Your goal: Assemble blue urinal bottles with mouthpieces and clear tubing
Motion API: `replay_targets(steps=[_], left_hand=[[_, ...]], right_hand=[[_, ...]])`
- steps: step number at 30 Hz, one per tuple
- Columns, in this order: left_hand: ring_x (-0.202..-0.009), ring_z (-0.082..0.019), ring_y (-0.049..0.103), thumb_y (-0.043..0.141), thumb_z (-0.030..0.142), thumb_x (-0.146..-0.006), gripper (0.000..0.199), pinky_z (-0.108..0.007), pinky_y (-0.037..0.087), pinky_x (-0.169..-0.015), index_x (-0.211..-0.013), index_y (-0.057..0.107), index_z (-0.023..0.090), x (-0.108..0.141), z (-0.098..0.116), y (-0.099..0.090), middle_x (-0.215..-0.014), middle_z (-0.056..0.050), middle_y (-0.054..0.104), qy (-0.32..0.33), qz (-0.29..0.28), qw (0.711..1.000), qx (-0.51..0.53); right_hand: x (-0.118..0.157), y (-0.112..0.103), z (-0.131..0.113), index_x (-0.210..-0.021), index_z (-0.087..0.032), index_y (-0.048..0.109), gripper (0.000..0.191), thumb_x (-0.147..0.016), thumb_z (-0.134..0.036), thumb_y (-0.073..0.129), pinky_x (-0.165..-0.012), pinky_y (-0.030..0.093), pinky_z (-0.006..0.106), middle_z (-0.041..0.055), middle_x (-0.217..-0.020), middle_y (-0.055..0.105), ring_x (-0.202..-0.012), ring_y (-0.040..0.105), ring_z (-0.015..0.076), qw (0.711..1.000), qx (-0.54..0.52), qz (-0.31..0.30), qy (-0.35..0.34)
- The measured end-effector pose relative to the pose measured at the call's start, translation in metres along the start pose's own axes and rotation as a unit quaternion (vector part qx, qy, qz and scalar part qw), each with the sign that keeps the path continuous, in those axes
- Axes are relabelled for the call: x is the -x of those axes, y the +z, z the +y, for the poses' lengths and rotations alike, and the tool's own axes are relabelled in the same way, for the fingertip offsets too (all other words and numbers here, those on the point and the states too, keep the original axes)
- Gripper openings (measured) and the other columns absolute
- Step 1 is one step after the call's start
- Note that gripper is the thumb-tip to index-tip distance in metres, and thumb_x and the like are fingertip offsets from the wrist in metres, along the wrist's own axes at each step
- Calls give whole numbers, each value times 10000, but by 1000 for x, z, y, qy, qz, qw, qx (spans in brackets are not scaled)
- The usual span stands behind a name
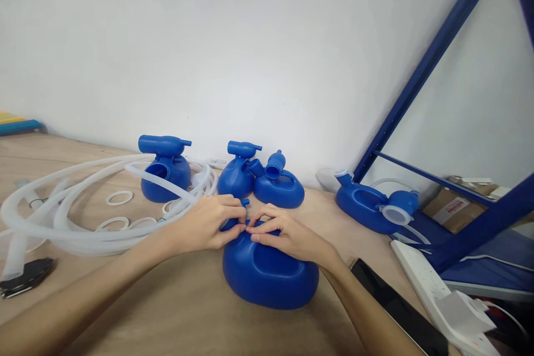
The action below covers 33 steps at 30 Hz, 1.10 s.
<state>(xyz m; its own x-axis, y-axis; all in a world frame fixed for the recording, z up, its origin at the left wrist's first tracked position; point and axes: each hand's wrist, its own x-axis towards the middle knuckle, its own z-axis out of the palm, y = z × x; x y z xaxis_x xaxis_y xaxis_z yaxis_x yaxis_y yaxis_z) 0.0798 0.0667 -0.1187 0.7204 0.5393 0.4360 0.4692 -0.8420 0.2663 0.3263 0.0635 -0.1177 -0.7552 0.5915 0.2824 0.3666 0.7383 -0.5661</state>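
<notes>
A blue plastic bottle (271, 275) with a moulded handle lies on the wooden table in front of me. At its upper left, by the neck, my left hand (214, 219) is closed round a small blue piece with a narrow spout (245, 202), most of it hidden by the fingers. My right hand (277, 228) rests over the bottle's top, thumb and fingertips pinched together close to the left fingertips. Whatever is between the right fingertips is too small to make out.
Coiled clear tubing (58, 233) and white rings (119, 197) lie at left, near a black object (27, 277). More blue bottles (279, 192) stand along the wall. At right are a phone (396, 306), a power strip (421, 278) and a blue rack (429, 72).
</notes>
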Motion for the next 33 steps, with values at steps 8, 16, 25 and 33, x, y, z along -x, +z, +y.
replay_targets(steps=[8,16,25,33], left_hand=[[-846,-178,627,551,187,-880,105,-302,434,-743,-853,652,192,-1,5,3,-862,-22,687,-8,25,999,27],[-788,-189,620,530,225,-881,134,-320,437,-687,-857,657,190,0,6,10,-839,-43,669,-6,47,998,-32],[-752,-211,602,536,227,-855,105,-326,392,-617,-839,636,198,-3,10,16,-782,-41,632,-22,59,993,-99],[-942,-241,712,762,505,-833,749,-277,493,-726,-1509,478,352,17,-6,-53,-1180,-41,736,-63,-116,989,-60]], right_hand=[[0,0,-5,-1096,-250,807,187,-1008,-272,644,-1099,481,349,55,-1226,710,-1182,639,191,1000,9,-16,-6],[1,0,-11,-1157,-301,795,222,-1018,-329,624,-1094,496,367,54,-1237,711,-1178,656,206,1000,-2,-11,23],[3,-3,-12,-1276,-307,741,304,-1048,-391,559,-1154,433,376,64,-1267,648,-1243,584,215,998,47,-30,42],[5,-13,-16,-1313,-300,720,491,-871,-507,777,-1082,514,379,62,-1253,613,-1150,635,228,994,53,-39,86]])
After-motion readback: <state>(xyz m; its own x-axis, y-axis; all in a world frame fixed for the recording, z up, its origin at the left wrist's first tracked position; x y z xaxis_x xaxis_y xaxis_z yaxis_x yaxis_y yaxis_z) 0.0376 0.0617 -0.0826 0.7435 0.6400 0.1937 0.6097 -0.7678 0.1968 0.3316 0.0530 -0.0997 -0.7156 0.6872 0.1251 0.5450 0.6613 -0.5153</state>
